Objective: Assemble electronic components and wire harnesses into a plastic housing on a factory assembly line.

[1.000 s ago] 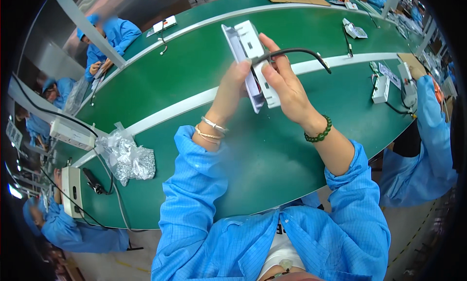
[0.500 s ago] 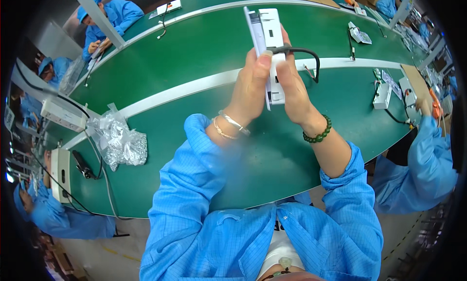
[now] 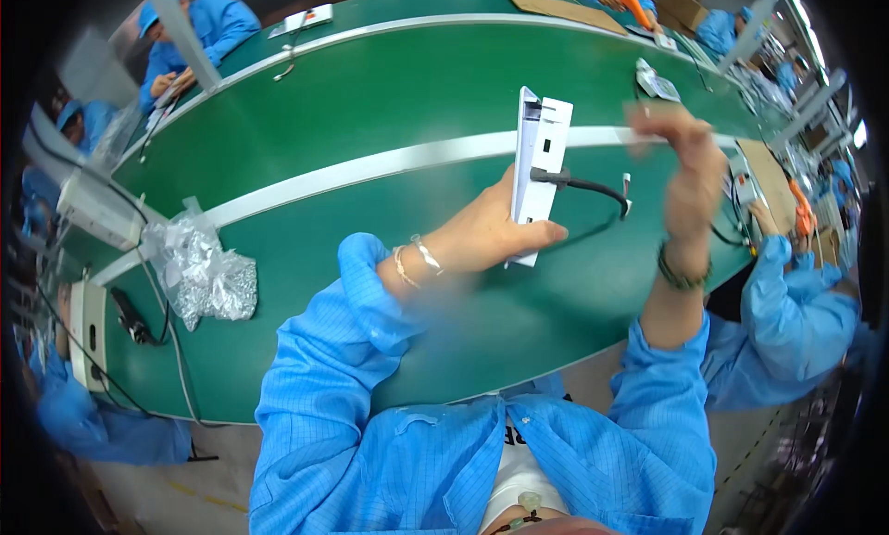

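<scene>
My left hand is closed around a slim white plastic housing, its thumb lying across the near end. The housing stands on edge above the bench, with small dark slots in its narrow side. Out of that side comes a short black cable, which bends to the right and ends in a small white connector. Apart from the housing, to its right, my right hand is raised and smeared by motion. Its fingers seem bent to the left, but whether they hold anything is not visible.
The green bench has a pale raised rail across it. A clear plastic bag of small parts lies at left, near a power strip. At right, a co-worker's hand is near an orange tool.
My right hand has let go of the housing and swung away to the right. My left hand has brought the housing lower and nearer, with the cable still hanging from it.
</scene>
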Demonstrator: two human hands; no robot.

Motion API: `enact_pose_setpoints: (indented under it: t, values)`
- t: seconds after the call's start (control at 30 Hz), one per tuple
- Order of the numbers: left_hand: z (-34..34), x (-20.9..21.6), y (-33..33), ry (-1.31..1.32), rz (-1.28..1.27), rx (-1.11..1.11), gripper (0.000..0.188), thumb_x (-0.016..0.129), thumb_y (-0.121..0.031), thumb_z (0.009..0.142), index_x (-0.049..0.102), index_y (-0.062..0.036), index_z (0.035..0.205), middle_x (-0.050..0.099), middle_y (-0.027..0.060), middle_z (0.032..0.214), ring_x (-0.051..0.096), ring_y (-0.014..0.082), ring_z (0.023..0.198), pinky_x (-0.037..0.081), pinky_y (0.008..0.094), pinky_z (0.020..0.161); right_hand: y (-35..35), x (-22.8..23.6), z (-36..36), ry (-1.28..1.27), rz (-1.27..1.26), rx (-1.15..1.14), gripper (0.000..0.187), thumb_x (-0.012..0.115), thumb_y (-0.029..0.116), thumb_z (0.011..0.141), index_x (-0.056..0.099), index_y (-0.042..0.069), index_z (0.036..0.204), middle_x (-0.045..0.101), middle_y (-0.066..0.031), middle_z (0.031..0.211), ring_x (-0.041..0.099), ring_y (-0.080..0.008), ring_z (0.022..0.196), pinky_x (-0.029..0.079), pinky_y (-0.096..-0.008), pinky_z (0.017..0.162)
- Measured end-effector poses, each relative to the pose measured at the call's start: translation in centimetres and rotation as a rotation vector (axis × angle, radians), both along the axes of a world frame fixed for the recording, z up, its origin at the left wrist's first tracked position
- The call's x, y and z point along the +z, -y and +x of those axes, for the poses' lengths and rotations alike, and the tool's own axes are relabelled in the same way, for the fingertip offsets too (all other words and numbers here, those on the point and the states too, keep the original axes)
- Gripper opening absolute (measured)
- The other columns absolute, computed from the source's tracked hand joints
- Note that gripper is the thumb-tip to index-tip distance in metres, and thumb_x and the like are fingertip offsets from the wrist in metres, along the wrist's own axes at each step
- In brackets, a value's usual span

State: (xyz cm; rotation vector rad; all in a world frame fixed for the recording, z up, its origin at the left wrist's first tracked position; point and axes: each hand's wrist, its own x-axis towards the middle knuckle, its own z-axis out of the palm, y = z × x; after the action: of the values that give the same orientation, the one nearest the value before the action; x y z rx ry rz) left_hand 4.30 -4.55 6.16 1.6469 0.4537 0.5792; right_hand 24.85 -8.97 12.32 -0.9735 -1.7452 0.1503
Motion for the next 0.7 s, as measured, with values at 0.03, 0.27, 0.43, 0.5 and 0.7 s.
enact_pose_setpoints:
  t: [0.03, 0.27, 0.43, 0.5, 0.7]
  values:
    - [0.2, 0.2, 0.5, -0.019, 0.018, -0.037, 0.073, 0.064, -0.025, 0.071, 0.028, 0.0014, 0.128, 0.046, 0.0176, 0.115, 0.047, 0.0254, 0.105, 0.039, 0.0343, 0.088, -2.5, -0.2, -2.5, -0.004, 0.146, -0.015, 0.065, 0.016, 0.046, 0.095, 0.059, -0.002, 0.094, 0.062, -0.0122, 0.088, 0.059, -0.0169, 0.080, 0.045, -0.0293, 0.077]
    - [0.4, -0.2, 2.6, -0.085, 0.109, 0.006, 0.073, 0.063, -0.026, 0.071, 0.028, 0.0029, 0.128, 0.051, 0.0182, 0.108, 0.053, 0.0259, 0.099, 0.043, 0.0351, 0.082, -4.6, -1.8, -6.5, -0.237, -0.148, 0.270, 0.064, 0.023, 0.047, 0.093, 0.053, 0.000, 0.062, 0.050, -0.0060, 0.055, 0.045, -0.0098, 0.047, 0.035, -0.0221, 0.045]
    - [0.7, -1.6, 0.9, -0.106, 0.005, -0.015, 0.072, 0.065, -0.028, 0.071, 0.031, 0.0041, 0.126, 0.057, 0.0139, 0.089, 0.059, 0.0247, 0.079, 0.047, 0.0332, 0.067, -6.0, -3.2, -6.1, -0.106, 0.024, 0.120, 0.056, 0.027, 0.038, 0.094, 0.051, 0.002, 0.059, 0.048, -0.0037, 0.051, 0.043, -0.0093, 0.044, 0.032, -0.0219, 0.042]
    - [0.2, -0.5, 1.4, -0.100, 0.056, 0.027, 0.067, 0.066, -0.028, 0.072, 0.037, 0.0048, 0.122, 0.058, 0.0173, 0.084, 0.060, 0.0292, 0.072, 0.048, 0.0340, 0.064, -6.9, -3.3, -3.8, -0.161, 0.048, 0.108, 0.055, 0.028, 0.038, 0.094, 0.052, 0.002, 0.061, 0.049, -0.0037, 0.051, 0.044, -0.0091, 0.042, 0.033, -0.0216, 0.041]
    - [0.8, -1.7, 2.0, -0.150, 0.948, 0.508, 0.036, 0.064, -0.028, 0.074, 0.050, 0.0036, 0.084, 0.056, 0.0195, 0.061, 0.058, 0.0346, 0.053, 0.047, 0.0382, 0.049, -7.1, -2.8, -2.9, -0.378, 0.072, -0.047, 0.053, 0.030, 0.036, 0.095, 0.053, 0.002, 0.062, 0.050, -0.0040, 0.051, 0.045, -0.0085, 0.041, 0.034, -0.0205, 0.040]
